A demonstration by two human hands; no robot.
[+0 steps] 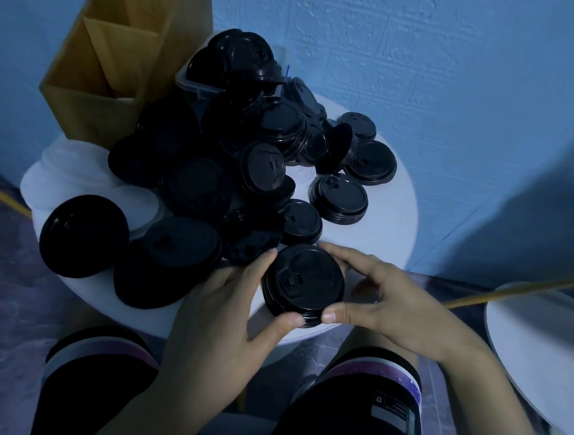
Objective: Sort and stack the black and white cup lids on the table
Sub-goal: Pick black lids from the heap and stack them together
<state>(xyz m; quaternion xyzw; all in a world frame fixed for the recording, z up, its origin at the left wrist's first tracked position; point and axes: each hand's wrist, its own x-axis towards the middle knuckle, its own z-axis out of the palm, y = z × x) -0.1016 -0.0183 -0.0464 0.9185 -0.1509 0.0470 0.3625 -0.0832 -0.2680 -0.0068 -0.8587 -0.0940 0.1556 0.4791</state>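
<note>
At the near edge of the round table (395, 225) | left hand (210, 300) and right hand (386, 293) curl fingers around a short stack of black lids (303, 280) | risk: uneven squeeze could skew it, or a nudge topple the loose pile (214, 163) behind

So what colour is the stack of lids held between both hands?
Black; the head view shows the lid stack gripped by left hand and right hand.

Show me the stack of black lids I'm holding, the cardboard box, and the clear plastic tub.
stack of black lids (308, 274): head view, top lid's flat face.
cardboard box (91, 112): head view, near outer wall.
clear plastic tub (196, 86): head view, near rim.
</note>
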